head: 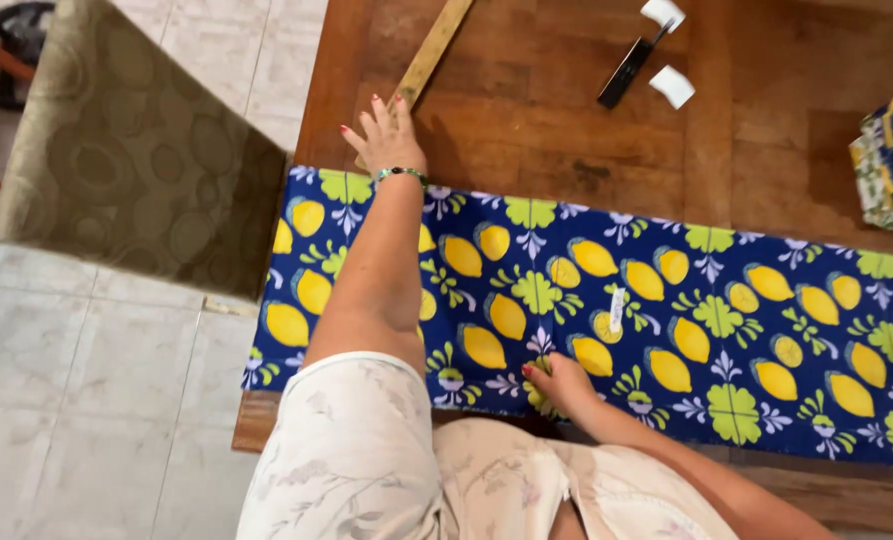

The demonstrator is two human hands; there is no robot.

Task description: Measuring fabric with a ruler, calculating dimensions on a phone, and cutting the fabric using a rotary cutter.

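Left hand (389,135), fingers spread, should draw the long wooden ruler (429,52) onto the blue lemon-print cotton cloth (727,310) while right hand (559,383) pinches its near edge

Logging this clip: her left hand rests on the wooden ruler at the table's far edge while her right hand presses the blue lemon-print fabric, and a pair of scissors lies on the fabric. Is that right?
Not quite. In the head view no scissors lie on the blue lemon-print fabric; only a small white strip does. The rest holds: left hand on the wooden ruler, right hand pressing the fabric.
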